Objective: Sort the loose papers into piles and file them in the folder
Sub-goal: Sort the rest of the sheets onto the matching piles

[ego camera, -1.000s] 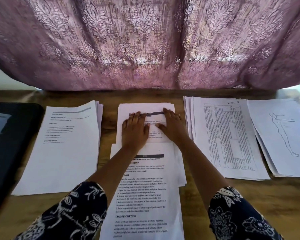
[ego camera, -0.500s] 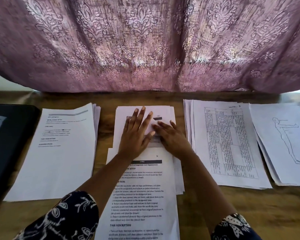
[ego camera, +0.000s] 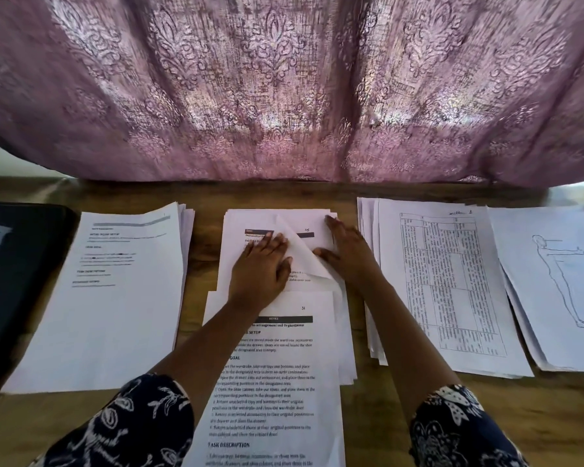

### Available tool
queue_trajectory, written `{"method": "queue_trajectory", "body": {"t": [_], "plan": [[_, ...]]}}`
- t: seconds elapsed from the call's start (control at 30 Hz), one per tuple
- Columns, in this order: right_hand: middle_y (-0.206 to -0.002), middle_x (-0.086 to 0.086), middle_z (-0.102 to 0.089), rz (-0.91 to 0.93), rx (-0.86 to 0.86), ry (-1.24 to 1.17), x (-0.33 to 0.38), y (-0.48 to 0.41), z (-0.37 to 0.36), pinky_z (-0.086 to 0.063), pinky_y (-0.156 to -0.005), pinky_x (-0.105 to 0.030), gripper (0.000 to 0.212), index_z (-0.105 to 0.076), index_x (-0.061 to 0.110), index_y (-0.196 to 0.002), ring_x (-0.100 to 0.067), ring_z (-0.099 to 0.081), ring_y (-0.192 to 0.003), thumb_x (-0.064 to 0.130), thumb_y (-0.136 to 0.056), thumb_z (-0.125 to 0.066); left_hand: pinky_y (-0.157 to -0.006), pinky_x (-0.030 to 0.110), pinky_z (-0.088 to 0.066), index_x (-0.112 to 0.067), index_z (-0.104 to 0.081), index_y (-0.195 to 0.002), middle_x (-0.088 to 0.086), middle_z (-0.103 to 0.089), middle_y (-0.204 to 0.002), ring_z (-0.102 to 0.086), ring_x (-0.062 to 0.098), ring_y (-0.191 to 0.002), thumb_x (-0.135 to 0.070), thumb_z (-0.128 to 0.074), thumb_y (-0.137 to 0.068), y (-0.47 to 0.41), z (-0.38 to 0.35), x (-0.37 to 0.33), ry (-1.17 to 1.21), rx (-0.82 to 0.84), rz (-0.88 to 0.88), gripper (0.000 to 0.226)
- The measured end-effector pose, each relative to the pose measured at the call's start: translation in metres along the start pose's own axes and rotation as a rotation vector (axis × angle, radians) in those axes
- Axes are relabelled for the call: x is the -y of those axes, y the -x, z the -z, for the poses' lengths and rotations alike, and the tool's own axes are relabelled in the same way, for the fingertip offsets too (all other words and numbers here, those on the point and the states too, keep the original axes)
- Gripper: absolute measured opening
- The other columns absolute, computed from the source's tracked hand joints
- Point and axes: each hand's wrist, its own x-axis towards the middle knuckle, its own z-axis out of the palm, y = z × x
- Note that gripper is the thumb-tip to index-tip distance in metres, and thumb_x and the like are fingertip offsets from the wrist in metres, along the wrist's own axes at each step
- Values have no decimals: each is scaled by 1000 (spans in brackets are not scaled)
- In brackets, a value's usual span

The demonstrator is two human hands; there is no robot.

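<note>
**Turning up a sheet on the centre pile**

Filling the whole upper half of the frame, a mauve patterned curtain [ego camera: 284, 89] hangs down to the back edge of the wooden table [ego camera: 368, 416]. Four piles of paper lie in a row across the middle: a left pile [ego camera: 115, 315] of text, the centre pile [ego camera: 246, 220], a grid pile [ego camera: 452, 281] and a figure pile [ego camera: 553, 281] at the right edge. The dark folder [ego camera: 21, 281] sits at the left edge, and no papers show in it. A near sheet [ego camera: 273, 382] of printed text overlaps the centre pile's lower end.

A second ago both hands lay flat, side by side, on the centre pile's top page. Now the hands have parted and a white triangular flap [ego camera: 300, 254] of that page stands turned up between them. That suggests she is checking or re-ordering pages, so sorting goes on and filing has not begun.

The left hand [ego camera: 260, 264] presses down with fingers close together and the thumb out toward the flap. The right hand [ego camera: 348, 251] reaches to the pile's upper right corner, fingers straight and the thumb spread wide at the flap's lower edge. Whether that thumb is under the paper cannot be told.
</note>
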Motion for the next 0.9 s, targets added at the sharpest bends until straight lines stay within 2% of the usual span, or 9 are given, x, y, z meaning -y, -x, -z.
{"method": "queue_trajectory", "body": {"t": [0.17,0.37,0.47,0.57,0.67,0.73,0.77,0.83,0.9], "plan": [[-149,-17,-38,17,-21,-5,-1,-1,0,-27,-115,-41,77,-28,5,-148,-33,-35,-137,45,-90,-59,-115,38,-26,-14,-47,-142,4,-44,-147,-36,20,-140,-47,-17,-93,1,2,-2,2,-10,6,66],[-134,-12,-53,-19,-113,96,21,5,7,-42,-100,-39,64,-37,18,-144,-30,-49,-123,36,-88,-64,-117,35,-21,-17,-40,-146,0,-39,-151,-29,16,-144,-54,-10,-92,1,2,0,-7,29,28,71],[-113,-6,-66,-261,-291,-279,32,11,2,-50,-88,-34,68,-41,21,-138,-24,-63,-98,27,-80,-76,-117,33,-19,-18,-39,-146,0,-38,-152,-29,16,-144,-55,-12,-93,0,2,0,10,25,35,70],[-92,1,-69,-397,-335,-552,34,11,0,-52,-83,-29,61,-50,21,-129,-14,-62,-79,20,-76,-80,-117,34,-21,-18,-41,-146,0,-39,-151,-32,16,-142,-55,-18,-94,1,3,-2,33,23,49,67],[-85,1,-69,-300,-367,-458,38,13,2,-55,-79,-26,35,-61,17,-111,-14,-64,-76,20,-80,-77,-117,32,-20,-19,-42,-145,-1,-39,-150,-32,16,-142,-58,-14,-92,1,5,-3,53,9,62,72],[-98,-6,-72,-226,-333,-352,39,17,4,-46,-67,-8,25,-64,11,-109,-19,-67,-83,19,-86,-71,-115,29,-17,-19,-43,-144,-1,-40,-150,-33,15,-142,-57,-16,-94,1,6,-4,60,2,64,69],[-103,-8,-71,-193,-325,-304,40,19,5,-39,-63,-5,24,-64,9,-111,-22,-68,-86,18,-89,-67,-115,28,-16,-19,-44,-144,-1,-40,-150,-33,15,-142,-55,-19,-95,1,5,-4,60,2,63,66],[-99,-12,-71,-66,-378,-150,39,21,4,-40,-64,-14,23,-64,7,-111,-30,-68,-80,17,-91,-64,-114,28,-17,-18,-45,-143,0,-42,-148,-35,16,-141,-55,-20,-95,0,5,-4,63,-5,58,65],[-86,-14,-71,111,-383,-13,39,24,0,-49,-57,-23,29,-63,9,-113,-31,-67,-64,20,-87,-64,-114,30,-21,-16,-49,-140,1,-45,-146,-38,17,-139,-56,-18,-94,0,4,-3,73,-24,51,69]]}}
